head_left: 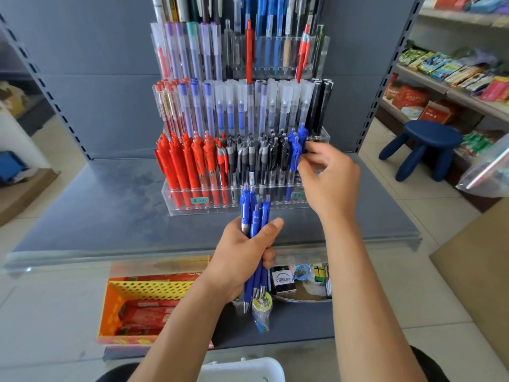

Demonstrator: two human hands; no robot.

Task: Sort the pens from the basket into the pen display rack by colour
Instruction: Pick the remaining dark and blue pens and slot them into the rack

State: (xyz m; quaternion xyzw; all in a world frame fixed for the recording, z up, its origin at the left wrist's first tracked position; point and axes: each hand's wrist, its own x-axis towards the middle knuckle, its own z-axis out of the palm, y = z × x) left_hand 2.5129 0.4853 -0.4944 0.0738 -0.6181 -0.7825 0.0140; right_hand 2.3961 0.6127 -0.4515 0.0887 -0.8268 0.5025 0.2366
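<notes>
A clear tiered pen display rack (192, 209) stands on the grey shelf. Its lowest row holds red pens (183, 164) on the left, black and grey pens (256, 158) in the middle and a few blue pens (292, 150) at the right end. My left hand (243, 255) is closed around a bundle of blue pens (254, 213), held upright in front of the rack. My right hand (329, 177) pinches one blue pen (302, 136) standing at the right end of the lowest row. No basket of pens is clearly in view.
The grey shelf (110, 216) has a clear front lip. Below it sit a yellow perforated basket (148, 290) in an orange box and small packaged goods (297, 279). A blue stool (429, 147) and stocked shelves are at the right, cardboard (473, 285) at the lower right.
</notes>
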